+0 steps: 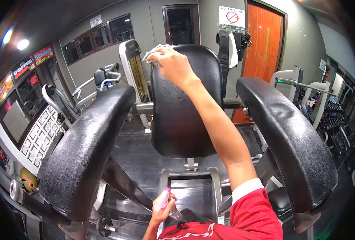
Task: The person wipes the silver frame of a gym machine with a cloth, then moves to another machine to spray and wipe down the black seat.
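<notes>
My right hand [172,64] reaches up and across to the top left corner of a black padded backrest [185,120]. Its fingers are closed on a crumpled whitish cloth [155,54], which lies against the pad's edge. Low in the view, near my body, my left hand [160,214] is wrapped round a spray bottle with a pink and white head [162,200] and a clear body. A black padded arm rest flanks the backrest on either side, the left pad [87,148] and the right pad [287,136]; neither hand touches them.
Metal frame bars [143,108] join the pads. Behind stand a weight-stack machine [131,64], a grey wall, and an orange door [262,44]. A dumbbell rack [332,124] is at the right. A weight plate [104,226] sits low left, on the machine's side.
</notes>
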Demonstrator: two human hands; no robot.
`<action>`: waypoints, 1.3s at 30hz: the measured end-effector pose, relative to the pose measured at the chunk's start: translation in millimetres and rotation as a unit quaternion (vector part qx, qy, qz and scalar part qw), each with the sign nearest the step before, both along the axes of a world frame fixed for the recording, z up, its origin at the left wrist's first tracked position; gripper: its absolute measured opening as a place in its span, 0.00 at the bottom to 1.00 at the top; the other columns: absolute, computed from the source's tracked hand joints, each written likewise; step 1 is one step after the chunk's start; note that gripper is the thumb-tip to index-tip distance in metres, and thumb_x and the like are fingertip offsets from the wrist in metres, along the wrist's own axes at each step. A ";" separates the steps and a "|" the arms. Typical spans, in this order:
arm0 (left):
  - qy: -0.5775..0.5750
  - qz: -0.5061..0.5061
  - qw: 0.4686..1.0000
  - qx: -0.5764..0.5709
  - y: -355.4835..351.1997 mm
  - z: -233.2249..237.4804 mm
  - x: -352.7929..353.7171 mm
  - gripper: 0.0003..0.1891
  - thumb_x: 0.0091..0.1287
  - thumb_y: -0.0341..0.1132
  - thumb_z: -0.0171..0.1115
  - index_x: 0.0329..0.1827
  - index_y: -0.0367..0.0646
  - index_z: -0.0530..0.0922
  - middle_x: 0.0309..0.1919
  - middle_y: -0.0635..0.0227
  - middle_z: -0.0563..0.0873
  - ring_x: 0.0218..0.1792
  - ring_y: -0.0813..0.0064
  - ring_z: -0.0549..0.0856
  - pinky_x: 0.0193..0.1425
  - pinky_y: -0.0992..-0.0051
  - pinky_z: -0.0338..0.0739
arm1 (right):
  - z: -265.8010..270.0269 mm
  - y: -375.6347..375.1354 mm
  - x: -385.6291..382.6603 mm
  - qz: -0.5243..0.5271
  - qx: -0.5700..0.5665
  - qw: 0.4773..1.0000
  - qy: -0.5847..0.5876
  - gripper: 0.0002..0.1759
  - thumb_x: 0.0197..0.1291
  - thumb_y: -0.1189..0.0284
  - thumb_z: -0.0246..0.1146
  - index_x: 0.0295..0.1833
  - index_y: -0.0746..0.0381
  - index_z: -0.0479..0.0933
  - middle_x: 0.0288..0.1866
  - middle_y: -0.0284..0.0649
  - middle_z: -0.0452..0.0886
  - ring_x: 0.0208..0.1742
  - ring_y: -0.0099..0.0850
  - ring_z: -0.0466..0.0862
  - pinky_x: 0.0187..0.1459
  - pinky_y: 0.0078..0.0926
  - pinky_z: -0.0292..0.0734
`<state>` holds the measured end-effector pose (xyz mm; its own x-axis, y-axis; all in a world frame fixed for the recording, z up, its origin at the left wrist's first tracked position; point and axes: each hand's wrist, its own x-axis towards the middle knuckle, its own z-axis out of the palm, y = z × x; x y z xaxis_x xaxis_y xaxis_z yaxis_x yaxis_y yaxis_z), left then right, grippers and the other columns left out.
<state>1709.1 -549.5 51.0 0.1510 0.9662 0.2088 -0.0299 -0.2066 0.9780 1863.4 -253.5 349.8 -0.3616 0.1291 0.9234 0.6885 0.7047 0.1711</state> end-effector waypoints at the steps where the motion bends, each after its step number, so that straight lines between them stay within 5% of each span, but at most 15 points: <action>1: -0.012 -0.004 1.000 -0.015 -1.1 -0.8 0.4 0.09 0.64 0.23 0.57 0.46 0.31 0.74 0.33 0.59 0.84 0.25 0.77 0.83 0.30 0.77 0.77 | -0.4 0.0 9.7 -0.028 0.018 0.999 0.026 0.13 0.53 0.77 0.59 0.44 0.51 0.79 0.47 0.37 0.80 0.54 0.35 0.78 0.50 0.33 0.79; 7: -0.017 0.002 1.000 0.017 -3.7 -15.4 5.3 0.11 0.64 0.24 0.58 0.49 0.31 0.73 0.33 0.58 0.84 0.24 0.77 0.83 0.28 0.77 0.77 | -41.3 -32.0 81.7 -0.101 0.021 0.964 0.243 0.17 0.52 0.81 0.61 0.48 0.57 0.78 0.51 0.42 0.78 0.54 0.43 0.77 0.54 0.36 0.73; 10: -0.010 0.001 1.000 -0.003 -5.6 -16.6 6.1 0.08 0.65 0.26 0.57 0.44 0.32 0.73 0.34 0.59 0.81 0.33 0.75 0.82 0.29 0.75 0.81 | -97.4 -56.5 88.0 -0.139 0.015 0.949 0.282 0.19 0.53 0.82 0.60 0.51 0.56 0.77 0.57 0.47 0.75 0.58 0.48 0.75 0.58 0.40 0.72; 16: -0.007 -0.008 0.999 -0.039 -4.6 -17.1 10.5 0.08 0.64 0.26 0.57 0.43 0.32 0.74 0.34 0.60 0.81 0.33 0.75 0.82 0.29 0.75 0.81 | -241.2 -115.0 77.4 -0.156 -0.048 0.943 0.290 0.10 0.60 0.74 0.60 0.47 0.55 0.81 0.60 0.46 0.74 0.63 0.48 0.72 0.63 0.45 0.68; 20: -0.002 -0.023 1.000 -0.022 -2.4 -18.2 9.6 0.08 0.64 0.25 0.57 0.44 0.32 0.74 0.35 0.60 0.81 0.35 0.75 0.82 0.29 0.75 0.81 | -222.3 -102.2 83.0 -0.118 -0.031 0.941 0.315 0.12 0.57 0.77 0.62 0.47 0.56 0.80 0.59 0.46 0.75 0.64 0.48 0.72 0.63 0.44 0.68; 24: -0.030 -0.004 0.999 -0.016 -3.4 -25.2 12.5 0.09 0.64 0.23 0.57 0.46 0.31 0.73 0.37 0.60 0.80 0.38 0.75 0.81 0.32 0.75 0.81 | -128.2 -67.6 90.7 -0.075 -0.008 0.946 0.314 0.20 0.52 0.83 0.62 0.52 0.58 0.77 0.60 0.49 0.74 0.63 0.49 0.72 0.62 0.41 0.69; 26: -0.012 -0.007 1.000 0.028 -2.4 -25.7 14.3 0.10 0.65 0.24 0.57 0.49 0.33 0.74 0.34 0.60 0.83 0.23 0.76 0.82 0.26 0.77 0.77 | -70.2 -40.7 91.4 -0.073 0.053 0.959 0.268 0.13 0.59 0.77 0.61 0.51 0.60 0.77 0.58 0.48 0.76 0.61 0.46 0.74 0.60 0.37 0.70; 30: -0.042 0.000 0.999 -0.006 -3.7 -20.4 16.1 0.09 0.65 0.25 0.58 0.47 0.33 0.74 0.34 0.61 0.83 0.23 0.76 0.83 0.27 0.77 0.77 | -3.7 0.4 91.0 -0.067 -0.001 0.976 0.205 0.16 0.54 0.78 0.62 0.51 0.57 0.76 0.57 0.42 0.76 0.59 0.42 0.75 0.59 0.35 0.71; 34: 0.000 0.008 1.000 0.013 -3.8 -20.9 14.3 0.08 0.65 0.25 0.59 0.46 0.34 0.75 0.34 0.63 0.83 0.23 0.77 0.83 0.27 0.77 0.77 | -38.0 -19.4 87.5 -0.085 0.035 0.979 0.182 0.20 0.49 0.80 0.63 0.50 0.55 0.77 0.55 0.41 0.77 0.59 0.44 0.75 0.59 0.38 0.72; 39: 0.033 0.020 0.999 0.032 -0.9 -19.5 7.0 0.08 0.64 0.24 0.59 0.45 0.36 0.75 0.33 0.64 0.83 0.23 0.76 0.84 0.27 0.77 0.77 | -171.6 -83.9 70.8 -0.110 -0.005 0.980 0.166 0.19 0.49 0.81 0.63 0.47 0.52 0.82 0.55 0.39 0.78 0.61 0.46 0.75 0.64 0.50 0.67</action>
<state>1716.0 -550.4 31.5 0.1273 0.9569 0.2610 0.0435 -0.2683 0.9624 1934.3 -337.4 178.2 -0.0042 0.1804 0.9836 0.8401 0.5342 -0.0944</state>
